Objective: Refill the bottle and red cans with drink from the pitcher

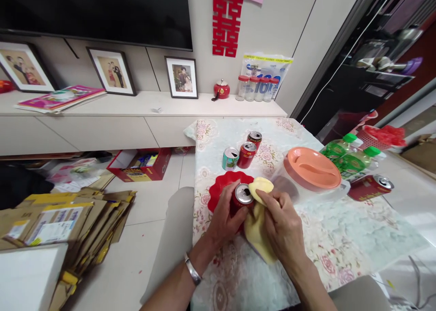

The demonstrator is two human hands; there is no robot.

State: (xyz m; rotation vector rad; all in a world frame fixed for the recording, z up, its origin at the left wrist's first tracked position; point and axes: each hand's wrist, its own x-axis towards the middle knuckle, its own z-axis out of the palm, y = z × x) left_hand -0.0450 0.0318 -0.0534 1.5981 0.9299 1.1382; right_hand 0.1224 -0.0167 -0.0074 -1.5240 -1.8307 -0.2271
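A dark red drink can (243, 195), its tab opening facing up, is wrapped by the fingers of my left hand (226, 215). My right hand (282, 220) pinches a yellow cloth (259, 231), and a fold of it touches the can's right rim. Part of the cloth hangs below my fingers toward the table. Behind the can sits a red scalloped bowl (218, 188), partly hidden by my left hand. Beyond the bowl stand a green can (230, 159), a red can (247, 155) and another dark red can (255, 139).
A floral tablecloth covers the table (327, 238). To the right are a clear container with an orange lid (311, 168), green-capped bottles (354, 162) and a large red can (371, 187) lying on its side. Flattened cardboard (81, 224) and a red box (143, 168) lie on the floor at left.
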